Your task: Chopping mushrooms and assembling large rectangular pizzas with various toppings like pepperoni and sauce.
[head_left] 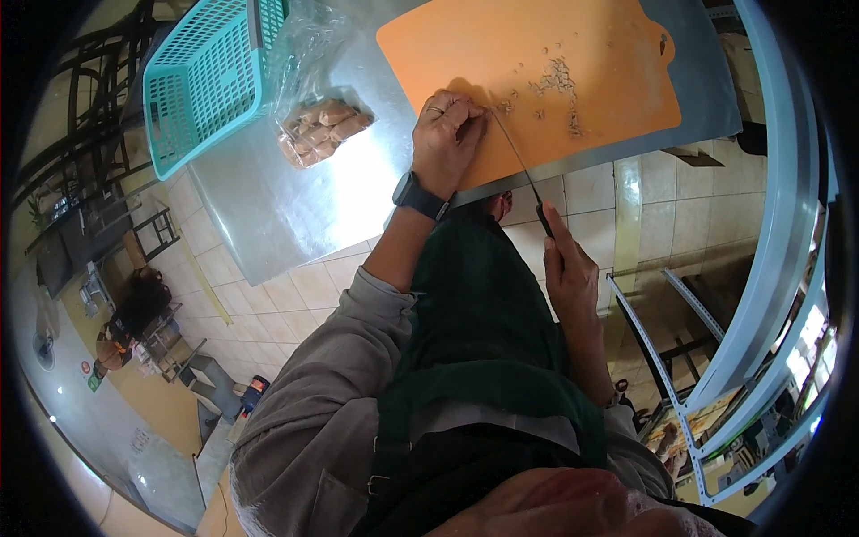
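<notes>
Right hand (571,273) is gripping the knife (519,163); left hand (447,134), fingers curled, is steadying pieces on the orange board (537,45) at upper centre. Advise keeping fingertips tucked.

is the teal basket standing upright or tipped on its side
Tipped: the teal basket lies on the metal table with its perforated base and side facing the camera.
</notes>
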`<state>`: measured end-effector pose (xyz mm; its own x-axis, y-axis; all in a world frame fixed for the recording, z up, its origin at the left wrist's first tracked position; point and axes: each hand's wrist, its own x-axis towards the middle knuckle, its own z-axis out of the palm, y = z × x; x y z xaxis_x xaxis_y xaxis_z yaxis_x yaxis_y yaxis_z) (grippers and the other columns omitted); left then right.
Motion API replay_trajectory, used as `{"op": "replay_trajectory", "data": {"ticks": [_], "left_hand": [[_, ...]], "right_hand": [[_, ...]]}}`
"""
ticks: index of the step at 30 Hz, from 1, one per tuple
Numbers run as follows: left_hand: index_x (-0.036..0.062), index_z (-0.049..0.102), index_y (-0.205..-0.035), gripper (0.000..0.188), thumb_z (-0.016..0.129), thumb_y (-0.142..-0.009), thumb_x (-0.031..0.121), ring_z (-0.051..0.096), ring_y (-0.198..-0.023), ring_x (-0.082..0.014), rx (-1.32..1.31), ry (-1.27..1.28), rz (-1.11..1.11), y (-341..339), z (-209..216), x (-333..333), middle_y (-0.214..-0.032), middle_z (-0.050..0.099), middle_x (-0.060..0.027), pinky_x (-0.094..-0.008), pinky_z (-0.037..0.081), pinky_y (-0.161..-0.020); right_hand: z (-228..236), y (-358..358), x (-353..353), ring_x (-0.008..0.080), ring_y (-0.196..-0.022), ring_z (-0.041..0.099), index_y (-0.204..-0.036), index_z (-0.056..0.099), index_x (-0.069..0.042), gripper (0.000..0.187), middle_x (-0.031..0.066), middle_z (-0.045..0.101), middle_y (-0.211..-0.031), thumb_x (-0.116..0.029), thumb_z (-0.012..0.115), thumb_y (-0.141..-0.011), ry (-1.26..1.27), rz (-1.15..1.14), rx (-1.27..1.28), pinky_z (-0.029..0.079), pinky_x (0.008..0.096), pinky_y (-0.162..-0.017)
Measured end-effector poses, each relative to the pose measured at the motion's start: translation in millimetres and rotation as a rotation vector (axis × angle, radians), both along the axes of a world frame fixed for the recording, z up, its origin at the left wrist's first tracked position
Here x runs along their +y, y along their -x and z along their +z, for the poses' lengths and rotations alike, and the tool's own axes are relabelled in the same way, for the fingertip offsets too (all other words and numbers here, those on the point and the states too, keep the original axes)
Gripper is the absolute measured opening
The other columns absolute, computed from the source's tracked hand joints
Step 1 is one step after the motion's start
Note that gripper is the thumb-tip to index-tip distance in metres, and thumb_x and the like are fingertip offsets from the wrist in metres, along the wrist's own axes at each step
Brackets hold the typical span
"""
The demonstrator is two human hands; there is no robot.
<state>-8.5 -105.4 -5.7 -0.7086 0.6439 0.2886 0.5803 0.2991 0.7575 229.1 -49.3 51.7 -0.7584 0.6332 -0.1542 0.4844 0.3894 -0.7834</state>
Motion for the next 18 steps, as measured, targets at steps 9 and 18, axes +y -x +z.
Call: {"op": "replay_trajectory", "data": {"ticks": [9, 18], "left_hand": [[0.0016, 0.068, -0.083, 0.011, 0.077, -0.077, 0.005, 0.066, -0.076, -0.0208, -0.059, 0.052, 0.002, 0, 6, 1, -0.087, 0.064, -0.0087, -0.0296, 0.053, -0.067], [0.0025, 0.069, -0.081, 0.012, 0.079, -0.077, 0.008, 0.065, -0.073, -0.0218, -0.110, 0.057, 0.033, -3, 12, 2, -0.084, 0.064, -0.0089, -0.0307, 0.053, -0.066]], "right_hand": [[-5, 11, -2, 0.0292, -0.068, 0.066, -0.141, 0.050, -0.022, 0.050, 0.0121, 0.065, -0.080, -0.007, 0.057, -0.094, -0.077, 0.005, -0.067, 0.052, 0.0411, -0.059], [-2, -3, 9, 0.0311, -0.079, 0.068, -0.140, 0.051, -0.018, 0.049, 0.0157, 0.069, -0.101, -0.004, 0.055, -0.093, -0.052, 0.021, -0.098, 0.053, 0.0405, -0.066]]}}
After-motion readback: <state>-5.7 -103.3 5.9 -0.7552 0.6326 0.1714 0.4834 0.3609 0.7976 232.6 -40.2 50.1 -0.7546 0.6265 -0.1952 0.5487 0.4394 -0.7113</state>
